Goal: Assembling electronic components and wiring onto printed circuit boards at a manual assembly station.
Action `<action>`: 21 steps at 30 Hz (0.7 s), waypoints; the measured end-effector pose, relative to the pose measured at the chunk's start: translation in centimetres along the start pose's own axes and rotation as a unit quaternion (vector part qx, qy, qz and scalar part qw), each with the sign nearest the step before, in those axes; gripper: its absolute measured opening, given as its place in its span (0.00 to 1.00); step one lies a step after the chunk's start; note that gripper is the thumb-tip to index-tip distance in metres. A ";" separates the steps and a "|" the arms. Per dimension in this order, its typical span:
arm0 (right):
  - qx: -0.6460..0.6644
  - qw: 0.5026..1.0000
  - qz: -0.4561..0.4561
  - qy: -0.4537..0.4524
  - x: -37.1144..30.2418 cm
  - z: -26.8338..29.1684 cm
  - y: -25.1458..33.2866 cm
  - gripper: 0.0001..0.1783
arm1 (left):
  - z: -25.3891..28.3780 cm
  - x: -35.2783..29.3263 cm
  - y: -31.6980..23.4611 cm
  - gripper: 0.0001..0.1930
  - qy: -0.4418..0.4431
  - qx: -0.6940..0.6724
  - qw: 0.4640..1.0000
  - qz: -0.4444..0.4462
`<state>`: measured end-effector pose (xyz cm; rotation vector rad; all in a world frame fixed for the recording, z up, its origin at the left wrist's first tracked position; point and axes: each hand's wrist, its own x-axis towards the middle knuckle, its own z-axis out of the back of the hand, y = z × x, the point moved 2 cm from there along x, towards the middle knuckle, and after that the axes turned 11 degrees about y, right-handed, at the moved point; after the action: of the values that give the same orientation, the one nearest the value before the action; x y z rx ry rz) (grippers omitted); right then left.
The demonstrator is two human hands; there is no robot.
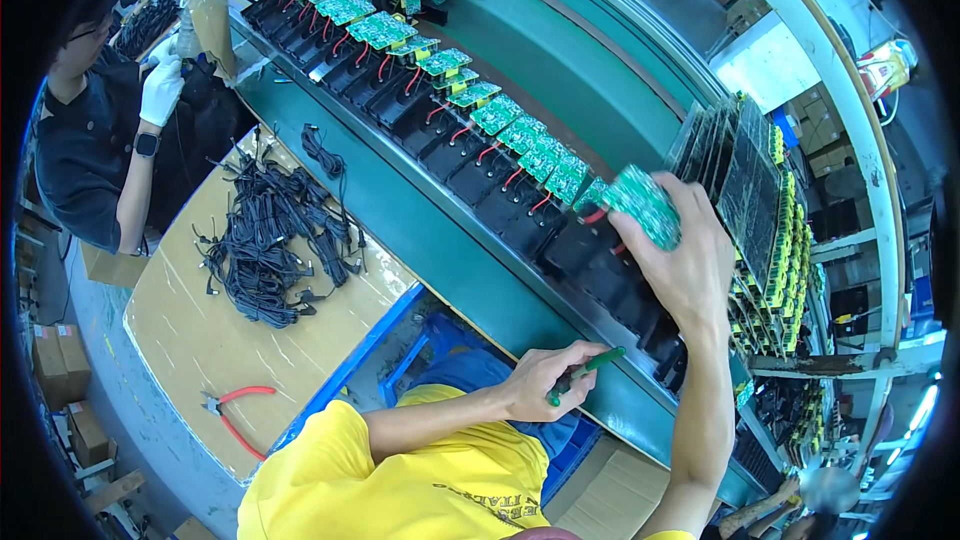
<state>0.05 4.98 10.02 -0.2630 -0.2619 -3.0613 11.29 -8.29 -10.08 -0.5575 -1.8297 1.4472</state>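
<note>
My right hand [695, 255] is closed on a green circuit board [641, 206], slightly blurred, above the near end of a row of black plastic cases [475, 158]. A red wire shows beside this board. Along the row, several more green circuit boards [497, 114] stand at the cases' far edge, with red wires running down from them. My left hand [553, 381] is wrapped round a slim green pen-shaped tool [590, 373], whose exact kind I cannot make out. This hand is over the green bench edge, just short of the cases.
A cardboard-topped table [165, 285] on the left bears a heap of black cables [270, 240] and red-handled cutters [240, 410]. Stacked trays of boards [755, 210] rise at the right. A person with a white glove [161, 92] works at the far left.
</note>
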 end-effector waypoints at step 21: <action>0.083 0.996 -0.025 0.020 13.9 -10.9 10.7 0.46 | 2.6 -1.8 -0.4 0.28 -0.175 -0.154 0.963 -0.136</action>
<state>-14.65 -8.07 3.61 -0.1901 -0.5259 -3.0662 10.51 -11.36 -10.50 -0.1880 -2.3310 1.1342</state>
